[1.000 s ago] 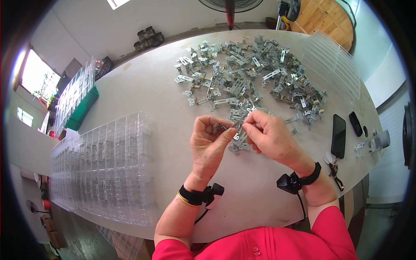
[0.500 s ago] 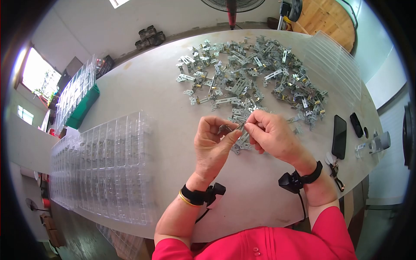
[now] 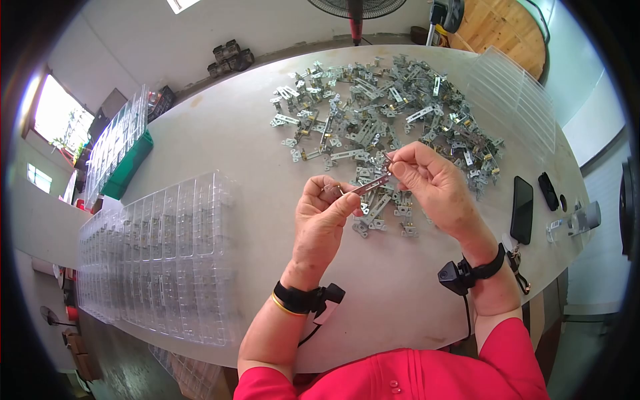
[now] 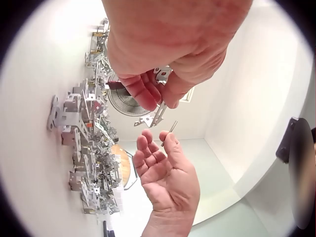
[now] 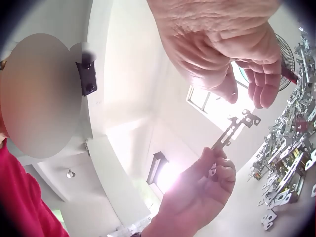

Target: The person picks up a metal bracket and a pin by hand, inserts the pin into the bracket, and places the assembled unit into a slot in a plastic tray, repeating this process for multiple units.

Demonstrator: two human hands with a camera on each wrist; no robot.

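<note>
My left hand (image 3: 319,223) pinches a flat perforated metal bracket (image 3: 372,185) between thumb and fingers, its free end pointing towards the other hand. In the right wrist view, the bracket's holed, branching end (image 5: 245,118) sticks up from the fingertips. Close beside that end is my right hand (image 3: 437,190), raised slightly higher. Between its thumb and forefinger it pinches a thin metal pin (image 4: 173,127), apart from the bracket in the left wrist view. Below and beyond both hands spreads a heap of similar metal brackets (image 3: 367,127), some with brass-coloured parts.
Clear compartment trays (image 3: 167,267) holding metal parts lie at the left, near a green box (image 3: 127,167). A clear ribbed sheet (image 3: 513,100) is at the back right. A phone (image 3: 522,210), a dark case (image 3: 547,191), keys (image 3: 513,257) and a clear bottle (image 3: 577,221) lie along the right side.
My right hand has moved up and to the right, away from the left fingertips. The bracket's length now shows between the hands. The left hand has shifted only slightly.
</note>
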